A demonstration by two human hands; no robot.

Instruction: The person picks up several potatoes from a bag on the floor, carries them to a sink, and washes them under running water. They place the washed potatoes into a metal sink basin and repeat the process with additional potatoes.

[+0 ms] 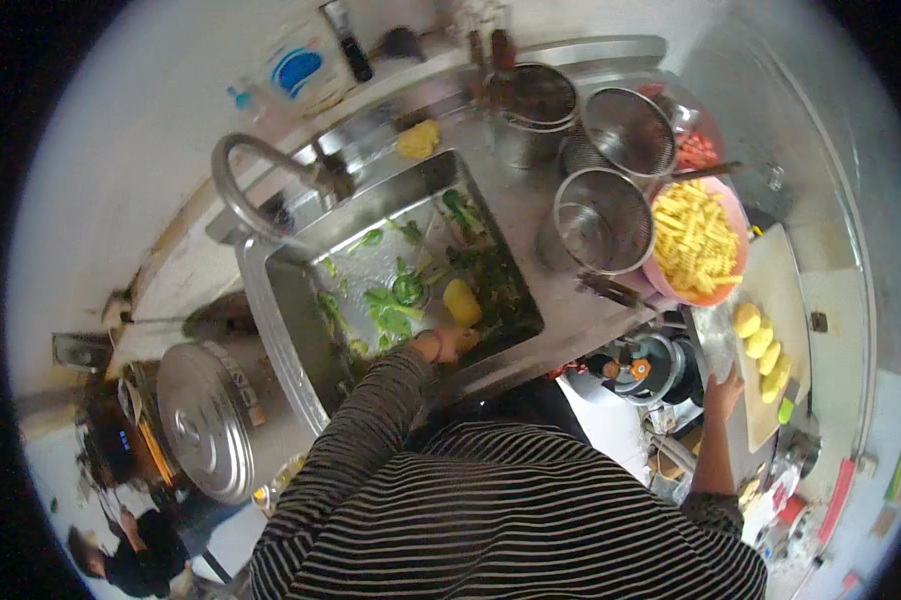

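My left hand (pixel 441 345) reaches down into a stainless steel sink (pixel 285 330), close to a peeled potato (pixel 461 302). Motion blur hides whether its fingers grip anything. Loose green leaves (pixel 390 311) lie about the sink floor and around the drain strainer (pixel 409 289). Over on the right, my right hand (pixel 723 394) rests at the edge of a steel counter, beside a cutting board (pixel 769 420). Several peeled potatoes (pixel 758 342) lie in a row on that board. The right fingers are too small to make out clearly.
Crinkle-cut potato sticks (pixel 694 236) fill a pink bowl (pixel 739 214) right of the sink. Wire-mesh strainer baskets (pixel 604 221) stand beside it. A curved faucet (pixel 229 176) arches over the sink's left corner. A lidded steel pot (pixel 202 420) and another person (pixel 139 547) are at left.
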